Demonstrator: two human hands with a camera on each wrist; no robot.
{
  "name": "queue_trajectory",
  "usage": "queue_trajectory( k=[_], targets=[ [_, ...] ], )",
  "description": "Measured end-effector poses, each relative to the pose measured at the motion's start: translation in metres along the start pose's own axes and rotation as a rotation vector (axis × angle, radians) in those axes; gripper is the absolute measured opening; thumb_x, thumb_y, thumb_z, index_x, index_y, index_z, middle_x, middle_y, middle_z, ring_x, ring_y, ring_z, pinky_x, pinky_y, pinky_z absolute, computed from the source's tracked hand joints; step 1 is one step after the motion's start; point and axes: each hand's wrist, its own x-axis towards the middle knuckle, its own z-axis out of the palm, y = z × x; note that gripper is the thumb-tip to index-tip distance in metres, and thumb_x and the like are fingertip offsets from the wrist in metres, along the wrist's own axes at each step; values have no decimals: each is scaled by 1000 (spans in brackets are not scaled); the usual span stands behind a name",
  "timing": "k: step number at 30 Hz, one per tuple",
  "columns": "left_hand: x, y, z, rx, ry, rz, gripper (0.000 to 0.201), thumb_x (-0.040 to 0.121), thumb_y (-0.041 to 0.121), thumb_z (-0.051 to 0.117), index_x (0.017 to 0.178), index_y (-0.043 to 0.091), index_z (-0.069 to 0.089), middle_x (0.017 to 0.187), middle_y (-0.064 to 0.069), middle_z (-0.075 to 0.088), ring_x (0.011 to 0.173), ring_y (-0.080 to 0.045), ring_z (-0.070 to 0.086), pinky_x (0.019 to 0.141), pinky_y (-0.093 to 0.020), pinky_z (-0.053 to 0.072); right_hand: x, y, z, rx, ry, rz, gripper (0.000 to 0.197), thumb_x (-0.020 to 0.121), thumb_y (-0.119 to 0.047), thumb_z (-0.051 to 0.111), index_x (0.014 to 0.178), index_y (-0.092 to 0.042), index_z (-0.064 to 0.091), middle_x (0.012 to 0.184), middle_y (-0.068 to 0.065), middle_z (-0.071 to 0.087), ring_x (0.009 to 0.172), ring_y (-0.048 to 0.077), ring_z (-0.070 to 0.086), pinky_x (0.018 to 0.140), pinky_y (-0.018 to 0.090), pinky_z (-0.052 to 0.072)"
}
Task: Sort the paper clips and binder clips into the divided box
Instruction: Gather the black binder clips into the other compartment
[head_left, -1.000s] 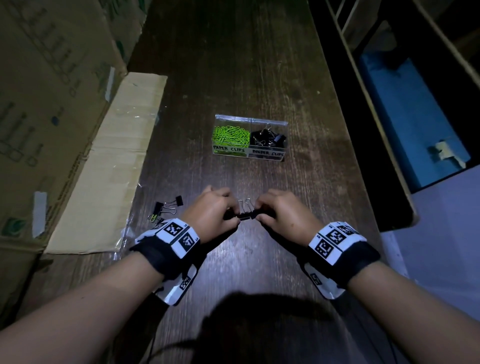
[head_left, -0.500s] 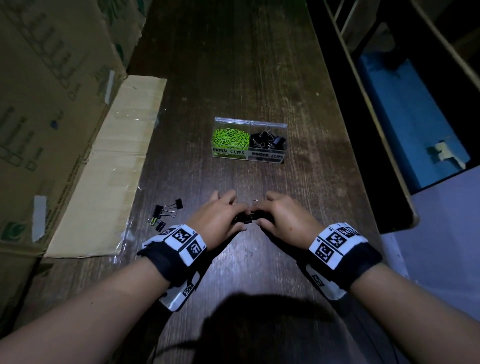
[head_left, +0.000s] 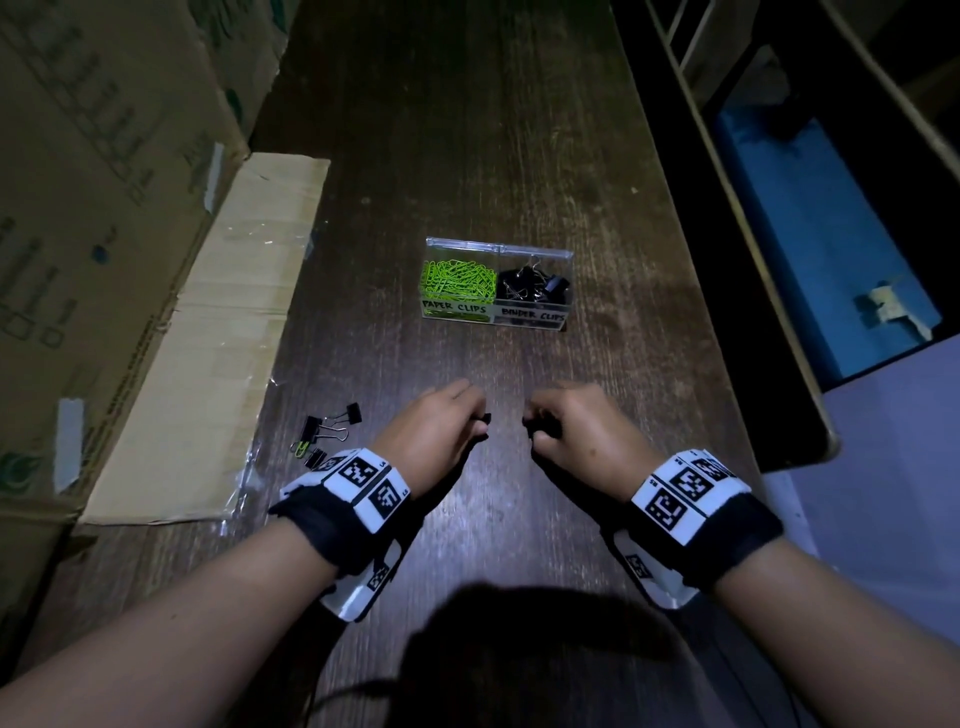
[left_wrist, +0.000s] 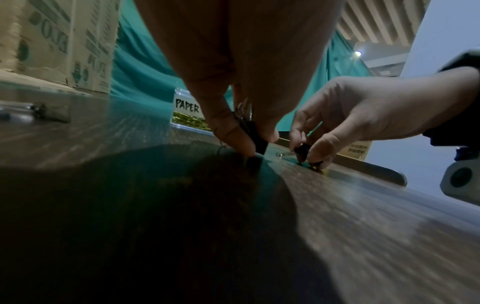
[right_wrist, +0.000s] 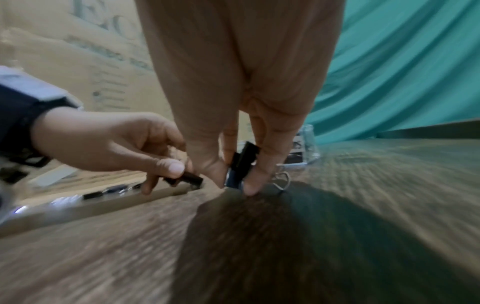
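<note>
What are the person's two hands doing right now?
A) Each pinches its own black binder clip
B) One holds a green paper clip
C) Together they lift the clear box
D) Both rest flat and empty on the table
A: the left hand pinches a black binder clip between thumb and fingertips, and the right hand pinches another black binder clip, apart from the first one.

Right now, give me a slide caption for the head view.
Each hand, left hand and right hand, pinches a black binder clip before the divided box.
</note>
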Motion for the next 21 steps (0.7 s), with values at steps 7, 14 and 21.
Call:
queue_trajectory(
  k=[7,14,21],
  targets=[
    [13,-3,-7,-128,86,-12,11,89,7,49,88,9,59,93,-7,61,85,-25,59,76,-38,49,5,7,-25,347,208,99,18,73,-8,74,81,-23,70,77,-8,69,71,1,62,68,8,46],
    [28,0,-26,-156,146,-119,20,86,-1,52,88,5,71,95,-10,68,88,-20,62,79,-12,38,69,-16,-87,225,499,-30,16,77,-11,69,90,-20,69,89,-3,66,79,5,59,70,1,39],
    [86,35,-78,-102,350,-45,21,86,2,52,98,6,69,103,-14,67,99,-27,60,89,-30,42,101,1,-78,192,404,0,21,79,0,61,93,-15,70,97,8,69,81,11,61,75,17,48]
  ],
)
